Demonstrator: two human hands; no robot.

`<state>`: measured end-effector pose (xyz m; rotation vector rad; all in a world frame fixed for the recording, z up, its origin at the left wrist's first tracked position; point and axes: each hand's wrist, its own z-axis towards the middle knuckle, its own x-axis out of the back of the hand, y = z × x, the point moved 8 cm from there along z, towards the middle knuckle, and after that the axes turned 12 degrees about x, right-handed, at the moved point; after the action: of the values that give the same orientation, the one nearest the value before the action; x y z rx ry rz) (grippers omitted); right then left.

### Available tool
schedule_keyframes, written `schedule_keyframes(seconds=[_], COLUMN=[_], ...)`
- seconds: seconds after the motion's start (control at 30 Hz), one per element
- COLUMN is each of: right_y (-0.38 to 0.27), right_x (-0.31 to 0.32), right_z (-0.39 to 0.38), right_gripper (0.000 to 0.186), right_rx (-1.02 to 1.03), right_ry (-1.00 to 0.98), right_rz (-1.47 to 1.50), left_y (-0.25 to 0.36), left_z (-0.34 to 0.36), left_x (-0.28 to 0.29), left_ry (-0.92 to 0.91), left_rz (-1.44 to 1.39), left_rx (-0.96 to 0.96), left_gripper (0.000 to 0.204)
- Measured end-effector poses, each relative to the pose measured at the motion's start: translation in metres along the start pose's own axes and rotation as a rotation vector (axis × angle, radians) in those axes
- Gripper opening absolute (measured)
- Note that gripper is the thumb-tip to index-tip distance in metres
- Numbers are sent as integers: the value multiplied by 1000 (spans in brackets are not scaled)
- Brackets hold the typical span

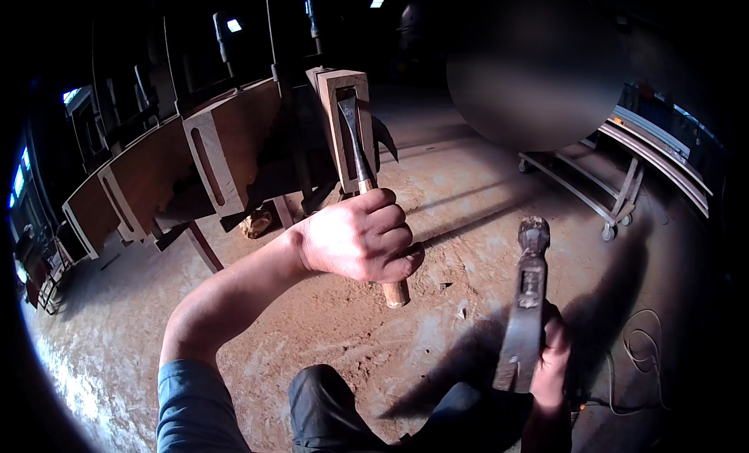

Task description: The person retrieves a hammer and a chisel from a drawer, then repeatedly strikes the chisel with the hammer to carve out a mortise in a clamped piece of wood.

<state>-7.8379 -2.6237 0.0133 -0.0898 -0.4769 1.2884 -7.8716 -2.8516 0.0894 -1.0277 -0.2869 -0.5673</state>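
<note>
My left hand (363,238) is wrapped round the wooden handle of a chisel (357,145). The handle's butt sticks out below my fist, and the steel blade reaches up into a long slot in the end of a pale wooden piece (334,80). How deep the edge sits in the slot cannot be made out. Lower right, my right hand (552,355) grips a hammer (531,277), its worn metal head raised apart from the chisel. The hammer's handle is mostly hidden behind the head.
More slotted wooden pieces (204,153) stand in a row to the left, with bar clamps (223,44) rising above them. A wheeled metal cart (585,194) with long boards (663,153) is at the right. Cable (651,352) loops on the dusty floor (304,320).
</note>
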Motion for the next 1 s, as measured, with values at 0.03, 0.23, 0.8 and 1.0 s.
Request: schedule_keyframes(seconds=[0.03, 0.23, 0.8, 1.0], right_y=[16, 41, 28, 19], right_x=[-8, -60, -87, -84], right_z=[-12, -30, 1, -20], right_gripper=[29, 41, 34, 15], right_rx=[-73, 32, 553, 818], right_ry=[-33, -405, -652, -738], right_rz=[55, -123, -279, -257], left_y=[0, -11, -10, -8], left_z=[-4, -16, 4, 7], left_x=[-3, -12, -2, -3], left_ry=[2, -30, -42, -13], left_rz=[0, 1, -20, -29], left_rx=[-5, -44, 28, 24], left_gripper=[20, 16, 18, 16])
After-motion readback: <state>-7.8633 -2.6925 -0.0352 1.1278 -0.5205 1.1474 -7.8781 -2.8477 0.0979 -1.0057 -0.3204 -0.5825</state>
